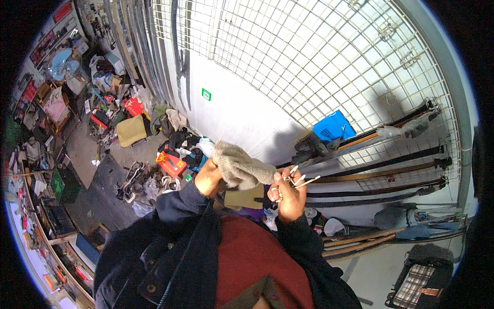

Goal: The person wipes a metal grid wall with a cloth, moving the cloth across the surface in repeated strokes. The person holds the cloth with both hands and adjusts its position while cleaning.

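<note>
My left hand [208, 177] grips a fuzzy grey-beige cloth [245, 164] by its left side, in front of my chest. The cloth is bunched, and its right end reaches the fingertips of my right hand [289, 193]. Several thin pale rods with white ends [307, 181] stick out between the fingers of that hand; they look like small wire hooks. Whether the right fingers also pinch the cloth is hard to tell. Below the cloth, a yellowish flat piece [243, 197] shows partly behind it.
A wire grid panel [308, 65] leans on the white wall ahead, with a blue packet [334, 126] near its lower edge. Belts or straps [389, 158] extend rightward. Clothes and a red box [171, 163] clutter the left floor, near a yellow cushion [131, 130] and blue fan [63, 65].
</note>
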A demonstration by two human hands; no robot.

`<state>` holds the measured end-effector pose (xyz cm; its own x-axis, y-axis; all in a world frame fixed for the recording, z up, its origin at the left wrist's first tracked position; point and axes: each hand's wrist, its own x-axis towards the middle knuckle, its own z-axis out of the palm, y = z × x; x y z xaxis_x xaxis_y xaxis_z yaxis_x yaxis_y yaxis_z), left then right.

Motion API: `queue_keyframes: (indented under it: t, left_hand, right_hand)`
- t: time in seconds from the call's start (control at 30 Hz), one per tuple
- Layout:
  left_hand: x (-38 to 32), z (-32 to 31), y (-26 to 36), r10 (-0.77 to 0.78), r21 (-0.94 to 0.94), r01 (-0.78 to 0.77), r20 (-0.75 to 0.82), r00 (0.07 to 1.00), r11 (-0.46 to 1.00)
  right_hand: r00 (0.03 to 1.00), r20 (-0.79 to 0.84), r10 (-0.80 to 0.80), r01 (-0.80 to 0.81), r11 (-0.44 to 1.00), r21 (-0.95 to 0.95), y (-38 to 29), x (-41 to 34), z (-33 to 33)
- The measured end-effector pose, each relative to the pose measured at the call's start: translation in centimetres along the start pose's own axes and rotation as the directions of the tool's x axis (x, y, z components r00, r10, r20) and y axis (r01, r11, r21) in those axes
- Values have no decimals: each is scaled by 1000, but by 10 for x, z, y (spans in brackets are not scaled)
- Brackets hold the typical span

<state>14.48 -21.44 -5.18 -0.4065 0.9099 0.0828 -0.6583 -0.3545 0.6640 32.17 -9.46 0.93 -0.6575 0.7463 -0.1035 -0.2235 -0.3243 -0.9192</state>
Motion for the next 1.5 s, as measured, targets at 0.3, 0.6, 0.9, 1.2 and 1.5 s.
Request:
queue_keyframes:
  t: [0.3, 0.6, 0.9, 1.2, 1.5]
  left_hand:
    - [-11, -24, -9, 32, -119, -44, -94, 995, 992]
    - [30, 48, -6, 48, 987, -38, 46, 998, -155]
    - [18, 23, -26, 350, 679, -269, 19, 937, 683]
    - [15, 5, -42, 251, 791, -497, 431, 867, 356]
    - [22, 35, -31, 129, 691, -86, -11, 992, 717]
  right_hand:
    - [982, 8, -187, 172, 882, -438, -3, 2, -3]
    - [888, 247, -387, 412, 434, -801, 13, 6, 7]
    - [919, 336, -208, 395, 508, -766, 2, -1, 16]
    - [943, 245, -227, 333, 592, -734, 8, -1, 9]
    - [967, 227, -116, 232, 766, -600, 15, 4, -4]
